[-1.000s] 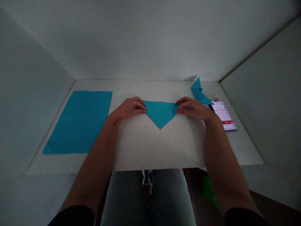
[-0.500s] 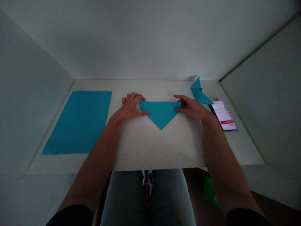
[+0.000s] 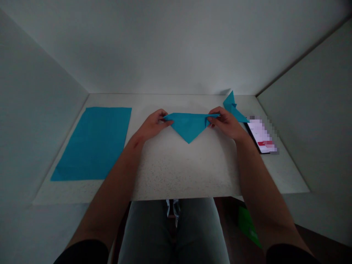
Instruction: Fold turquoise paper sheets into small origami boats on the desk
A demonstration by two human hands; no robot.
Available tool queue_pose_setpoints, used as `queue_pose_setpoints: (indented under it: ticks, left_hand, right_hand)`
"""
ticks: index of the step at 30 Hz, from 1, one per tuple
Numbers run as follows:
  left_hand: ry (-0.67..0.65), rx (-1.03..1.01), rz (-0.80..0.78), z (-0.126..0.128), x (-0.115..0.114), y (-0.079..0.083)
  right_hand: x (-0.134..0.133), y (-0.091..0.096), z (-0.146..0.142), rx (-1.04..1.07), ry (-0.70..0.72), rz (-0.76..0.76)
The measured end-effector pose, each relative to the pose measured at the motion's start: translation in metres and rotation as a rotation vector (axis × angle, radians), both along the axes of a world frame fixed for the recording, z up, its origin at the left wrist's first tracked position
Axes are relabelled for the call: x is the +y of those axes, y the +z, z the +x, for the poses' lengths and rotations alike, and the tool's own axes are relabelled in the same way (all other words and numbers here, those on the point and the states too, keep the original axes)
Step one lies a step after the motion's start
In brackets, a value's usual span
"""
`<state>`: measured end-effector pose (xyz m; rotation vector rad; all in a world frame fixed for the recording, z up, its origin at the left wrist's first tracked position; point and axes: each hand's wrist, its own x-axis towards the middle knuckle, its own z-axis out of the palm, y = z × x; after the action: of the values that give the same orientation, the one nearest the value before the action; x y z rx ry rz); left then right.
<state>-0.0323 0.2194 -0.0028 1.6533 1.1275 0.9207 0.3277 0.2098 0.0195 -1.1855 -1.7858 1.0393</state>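
A folded blue sheet of paper (image 3: 188, 126) is between my hands, over the middle of the table, with a straight top edge and a point facing me. My left hand (image 3: 156, 124) pinches its left corner between thumb and fingers. At the other end, my right hand (image 3: 224, 123) grips the right corner, where a small flap of paper stands out by the thumb. Some fingertips of both hands are hidden behind the paper.
On the left of the white table (image 3: 181, 176) lies a flat blue sheet (image 3: 93, 145). A folded blue paper figure (image 3: 233, 108) stands at the back right, touching a phone (image 3: 261, 135) with a lit, partly blurred screen. Walls close in the table at the back and sides.
Both hands have closed on the paper's corners and shifted it slightly away from me. The corners now stick out sideways, and a flap shows at the right.
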Motion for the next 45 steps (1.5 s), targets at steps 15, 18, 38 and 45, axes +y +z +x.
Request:
queue_pose_setpoints:
  ticks: [15,18,38,45]
  left_hand:
    - [0.119,-0.253,0.055,0.007,0.006,0.005]
    - [0.137,-0.235,0.064,0.007,0.003,0.009]
    - [0.133,-0.218,0.056,0.008,0.002,0.006]
    - [0.097,-0.270,0.081,0.014,0.001,0.003]
  right_hand:
    - [0.002,-0.004,-0.012,0.176,-0.076,-0.030]
    - [0.005,-0.007,-0.011,0.195,-0.095,0.000]
    - [0.006,-0.008,-0.010,0.149,-0.168,0.091]
    - [0.006,-0.007,-0.017,0.210,-0.135,0.058]
